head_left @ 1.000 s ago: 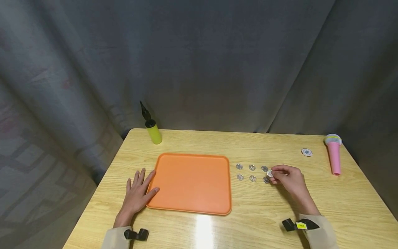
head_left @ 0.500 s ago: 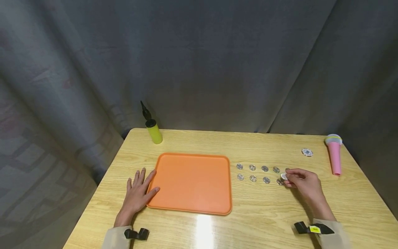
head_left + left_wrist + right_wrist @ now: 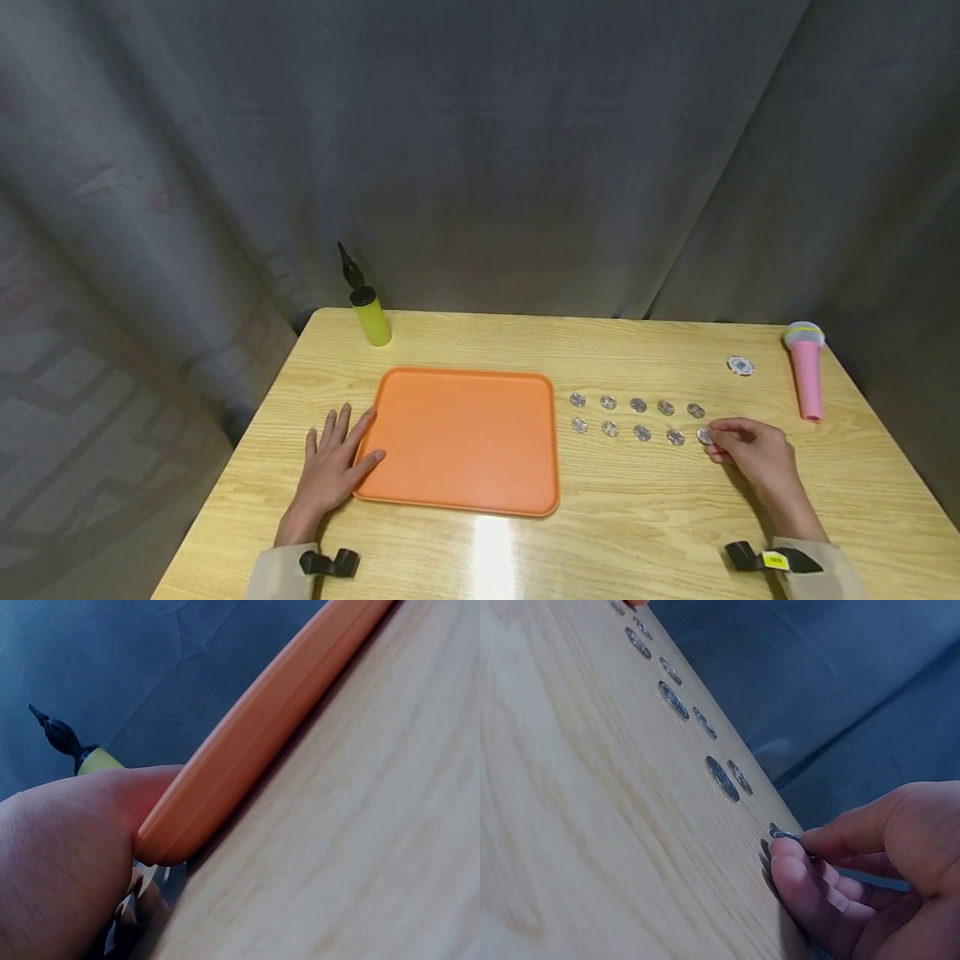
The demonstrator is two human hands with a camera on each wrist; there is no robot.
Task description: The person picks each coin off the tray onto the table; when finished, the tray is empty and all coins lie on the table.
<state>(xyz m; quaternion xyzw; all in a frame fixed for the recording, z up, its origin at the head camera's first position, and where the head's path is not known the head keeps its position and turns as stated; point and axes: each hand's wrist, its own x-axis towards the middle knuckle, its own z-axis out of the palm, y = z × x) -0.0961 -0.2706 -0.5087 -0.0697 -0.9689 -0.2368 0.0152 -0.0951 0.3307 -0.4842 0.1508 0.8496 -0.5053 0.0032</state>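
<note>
Between the thumb and fingertips of my right hand [image 3: 757,454] is a silver coin [image 3: 705,436], at the right end of the nearer of two coin rows. In the right wrist view this pinched coin [image 3: 786,835] is tilted, low over the wood. Several matching coins lie flat to its left, among them a front-row coin [image 3: 676,437] and a back-row coin [image 3: 696,411]. My left hand [image 3: 327,471] rests with spread fingers at the left edge of an orange tray [image 3: 465,442]. The left wrist view shows the hand against the tray's rim [image 3: 225,757].
A yellow-green hand pump [image 3: 372,321] with a black top stands at the table's back left. Farther back on the right are a white patterned poker chip [image 3: 740,366] and a pink toy microphone [image 3: 807,375]. A grey curtain [image 3: 480,167] hangs behind the wooden table [image 3: 630,525].
My right hand has moved rightward along the rows with its coin, then down to the front row's right end. Coins it covered before now show. The left hand and tray stay put.
</note>
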